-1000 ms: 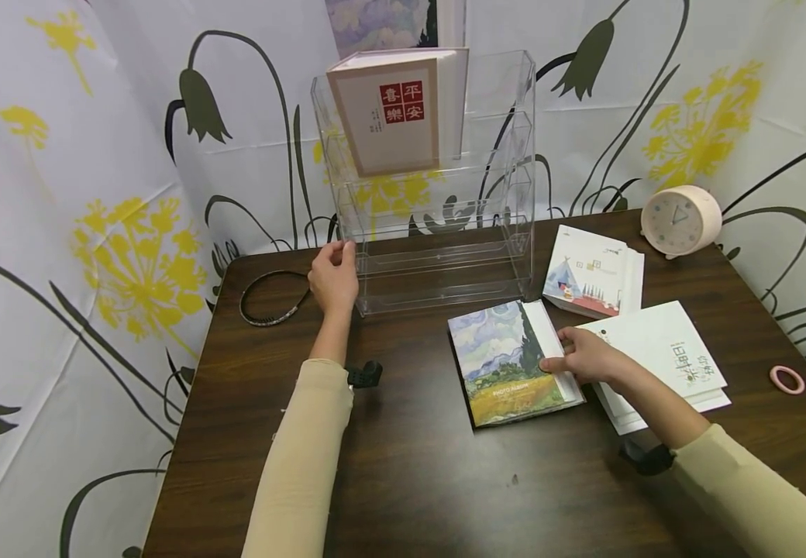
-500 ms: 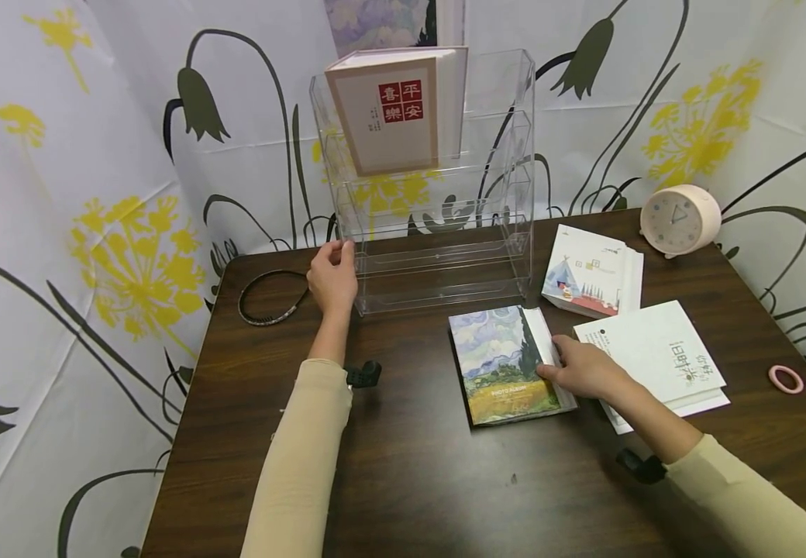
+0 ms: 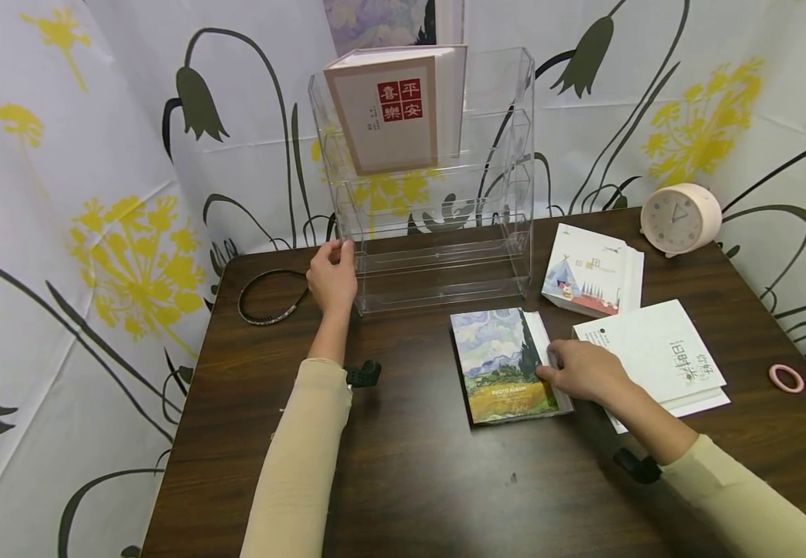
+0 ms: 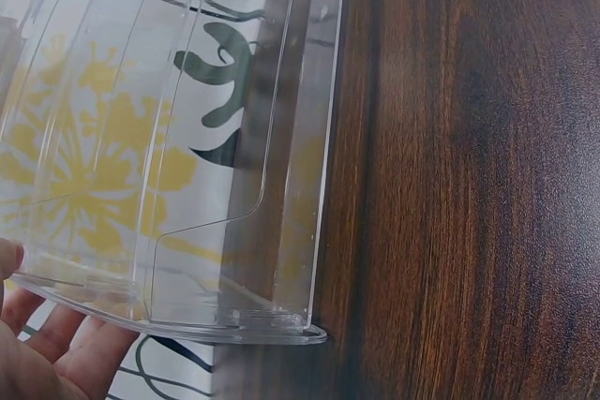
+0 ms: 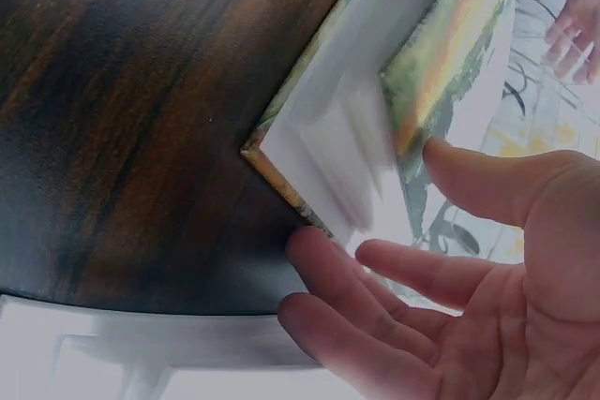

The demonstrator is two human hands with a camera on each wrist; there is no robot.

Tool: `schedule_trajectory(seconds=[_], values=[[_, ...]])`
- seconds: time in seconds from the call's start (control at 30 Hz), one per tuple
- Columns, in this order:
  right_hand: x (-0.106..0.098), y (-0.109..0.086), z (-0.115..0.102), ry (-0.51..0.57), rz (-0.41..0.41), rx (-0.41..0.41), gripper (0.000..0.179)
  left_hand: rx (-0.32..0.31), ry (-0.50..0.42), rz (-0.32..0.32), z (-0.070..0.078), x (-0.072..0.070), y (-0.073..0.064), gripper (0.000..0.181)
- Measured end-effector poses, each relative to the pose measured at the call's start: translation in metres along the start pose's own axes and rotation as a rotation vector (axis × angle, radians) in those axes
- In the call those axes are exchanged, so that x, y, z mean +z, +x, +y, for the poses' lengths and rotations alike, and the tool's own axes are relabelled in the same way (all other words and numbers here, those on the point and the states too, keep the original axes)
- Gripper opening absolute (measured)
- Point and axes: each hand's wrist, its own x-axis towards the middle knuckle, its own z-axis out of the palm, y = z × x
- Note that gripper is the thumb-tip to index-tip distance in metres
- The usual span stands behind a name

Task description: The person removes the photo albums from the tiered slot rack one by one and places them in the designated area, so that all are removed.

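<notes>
My left hand (image 3: 333, 279) grips the left side wall of a clear plastic tiered rack (image 3: 443, 294). In the left wrist view, its thumb and fingers lie on either side of the edge of that clear wall (image 4: 234, 333). On the table in front of the rack lies a photo album (image 3: 504, 364) with a painted landscape cover. My right hand (image 3: 587, 368) pinches its right side, thumb on the cover. The right wrist view shows the album's white pages (image 5: 328, 138) between the covers, with the fingers at the page edge.
A cream book with red characters (image 3: 397, 116) stands high in the rack. Right of the album lie a white book with a tent picture (image 3: 584, 271) and another white book (image 3: 661, 349). A round clock (image 3: 680, 220), a pink ring (image 3: 787, 379) and a dark headband (image 3: 263, 320) are also there.
The photo album's right side has shifted slightly left and toward me, so it lies a little straighter. My right hand moved with it; my left hand stays at the rack.
</notes>
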Motion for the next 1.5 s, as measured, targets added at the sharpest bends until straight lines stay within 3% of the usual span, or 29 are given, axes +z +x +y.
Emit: schedule_trajectory(seconds=[0.73, 0.87, 1.17, 1.33, 1.5], values=[[-0.004, 0.003, -0.002, -0.04, 0.051, -0.036, 0.048, 0.015, -0.008, 0.007, 0.0, -0.001, 0.0, 0.027], [-0.013, 0.004, -0.007, -0.017, 0.121, -0.041, 0.046, 0.013, -0.008, 0.002, -0.002, -0.001, 0.0, 0.029], [-0.044, 0.025, -0.015, 0.107, 0.406, -0.135, 0.035, 0.016, -0.006, 0.0, -0.001, -0.001, 0.001, 0.028], [-0.062, 0.048, -0.017, 0.207, 0.491, -0.162, 0.051, 0.009, -0.005, -0.001, 0.001, -0.002, 0.0, 0.029], [-0.073, 0.075, -0.018, 0.308, 0.481, -0.125, 0.07, 0.003, 0.0, -0.004, 0.002, -0.001, -0.002, 0.028]])
